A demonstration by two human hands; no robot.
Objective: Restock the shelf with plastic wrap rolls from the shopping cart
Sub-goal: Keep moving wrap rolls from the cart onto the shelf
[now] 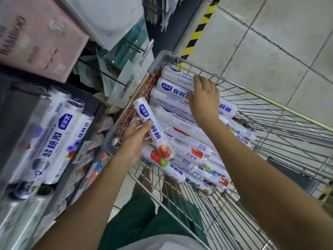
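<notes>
A wire shopping cart point(270, 109) holds several white plastic wrap rolls point(189, 148) with blue print and tomato pictures. My left hand point(134, 138) grips one roll point(155, 130) and holds it tilted above the cart's left edge. My right hand point(203, 100) lies fingers-down on a roll point(173, 89) at the far end of the pile in the cart; whether it grips the roll I cannot tell. The shelf point(86, 141) on the left carries similar white rolls point(59, 139) standing side by side.
A pink box point(36, 37) sits on the shelf above the rolls, with hanging packets point(115, 74) on hooks beyond. Yellow-black hazard tape point(200, 27) edges the shelf base. Grey floor tiles point(270, 42) spread to the right of the cart.
</notes>
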